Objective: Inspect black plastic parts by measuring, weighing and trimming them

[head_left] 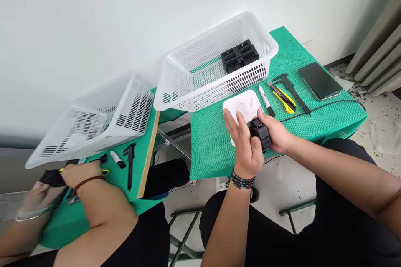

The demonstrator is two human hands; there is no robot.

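A small black plastic part (260,132) sits between my two hands above the near edge of the green table (213,142). My right hand (275,133) is closed round it from the right. My left hand (244,142), with a bead bracelet at the wrist, rests against its left side with the fingers stretched out. Just behind the hands lies a white square tray (244,104). A white slotted basket (216,64) behind that holds several black parts (239,55) like the one held.
Right of the tray lie a marker pen (266,101), a yellow utility knife (283,99), a black caliper (291,91) and a phone (319,80); a black cable (328,104) runs along the table. At the left another person's hands (81,173) work at a second green table with a tilted basket (94,119).
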